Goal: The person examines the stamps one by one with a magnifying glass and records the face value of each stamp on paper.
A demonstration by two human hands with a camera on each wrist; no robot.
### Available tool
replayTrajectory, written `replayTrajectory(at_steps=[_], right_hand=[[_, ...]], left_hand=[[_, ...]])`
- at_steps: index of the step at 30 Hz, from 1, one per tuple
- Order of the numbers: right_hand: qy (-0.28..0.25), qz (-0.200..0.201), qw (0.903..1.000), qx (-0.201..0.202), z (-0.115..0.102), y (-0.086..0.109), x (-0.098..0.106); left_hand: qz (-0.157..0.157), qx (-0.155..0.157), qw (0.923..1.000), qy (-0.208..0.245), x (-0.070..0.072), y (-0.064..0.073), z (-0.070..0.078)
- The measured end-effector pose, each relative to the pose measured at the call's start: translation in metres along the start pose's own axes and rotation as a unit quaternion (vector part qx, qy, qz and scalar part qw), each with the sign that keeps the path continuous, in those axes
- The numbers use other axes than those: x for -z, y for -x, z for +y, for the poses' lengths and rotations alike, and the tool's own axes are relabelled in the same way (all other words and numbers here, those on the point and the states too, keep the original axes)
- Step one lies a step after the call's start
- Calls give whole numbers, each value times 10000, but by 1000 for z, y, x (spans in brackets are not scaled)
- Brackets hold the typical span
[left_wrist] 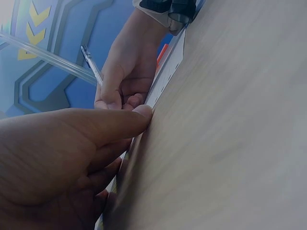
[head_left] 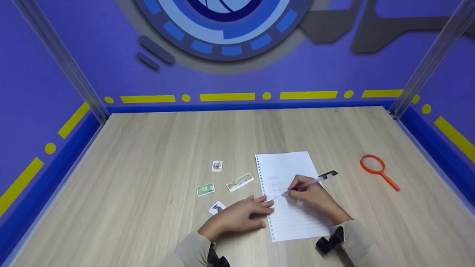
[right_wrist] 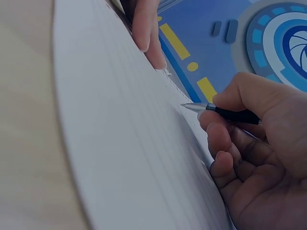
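A lined sheet of paper [head_left: 297, 218] with punched holes down its left edge lies on the table, bearing a few faint lines of handwriting. My right hand [head_left: 311, 194] pinches a pen [head_left: 315, 180] with a clear barrel and black clip end; in the right wrist view the metal tip of the pen [right_wrist: 196, 106] is at the paper. My left hand [head_left: 243, 215] rests with spread fingertips on the sheet's left edge. Partly under the left wrist sits a stamp with a dark picture [head_left: 216, 207]. Close by are a green stamp [head_left: 205, 190] and a long beige stamp [head_left: 240, 182].
A small stamp with a colourful figure [head_left: 217, 165] lies farther back. To the right of the paper is an orange magnifying glass [head_left: 373, 164], its handle toward the front right. Blue-purple panels [head_left: 230, 81] wall the table at the back and both sides.
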State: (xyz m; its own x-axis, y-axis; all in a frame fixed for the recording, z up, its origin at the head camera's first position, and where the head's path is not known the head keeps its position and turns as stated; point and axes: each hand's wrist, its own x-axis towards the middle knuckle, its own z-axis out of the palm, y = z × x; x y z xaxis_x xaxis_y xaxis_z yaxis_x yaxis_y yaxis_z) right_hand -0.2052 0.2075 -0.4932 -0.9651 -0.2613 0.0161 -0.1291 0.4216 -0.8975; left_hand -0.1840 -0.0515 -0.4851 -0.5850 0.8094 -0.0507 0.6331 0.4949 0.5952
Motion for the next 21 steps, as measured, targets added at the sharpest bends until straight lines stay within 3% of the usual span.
replayTrajectory(at_steps=[4, 13, 21], right_hand=[[17, 60, 10000, 29, -3, 1, 0], [-161, 28, 9995, 286, -35, 13, 1], [-84, 53, 9998, 176, -29, 11, -1]], left_hand=[[5, 16, 10000, 33, 0, 0, 0], [-4, -5, 10000, -36, -1, 1, -1], [0, -22, 10000, -39, -2, 0, -2]])
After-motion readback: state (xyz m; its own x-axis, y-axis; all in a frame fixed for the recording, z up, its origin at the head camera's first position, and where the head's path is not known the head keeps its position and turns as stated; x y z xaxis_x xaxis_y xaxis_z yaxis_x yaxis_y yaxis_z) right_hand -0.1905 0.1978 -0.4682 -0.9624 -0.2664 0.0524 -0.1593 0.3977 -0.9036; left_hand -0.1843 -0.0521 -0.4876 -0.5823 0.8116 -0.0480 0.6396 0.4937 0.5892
